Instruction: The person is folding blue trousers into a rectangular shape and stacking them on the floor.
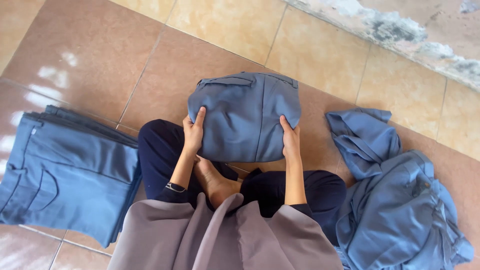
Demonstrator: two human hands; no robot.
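folded blue trousers stack (65, 172), rumpled blue garments heap (400, 200) — tiled floor (165, 65)

folded trousers (245, 117): matt blue cloth | floor tiles (90, 55): glossy, smooth

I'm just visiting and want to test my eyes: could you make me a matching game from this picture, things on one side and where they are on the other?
Things:
1. folded blue trousers
2. neat stack of blue trousers
3. loose heap of blue garments
4. bare foot

Places:
A. on the floor by the person's right side
B. between both hands
C. tucked between the crossed legs
D. on the floor by the person's left side

Pairs: 1-B, 2-D, 3-A, 4-C
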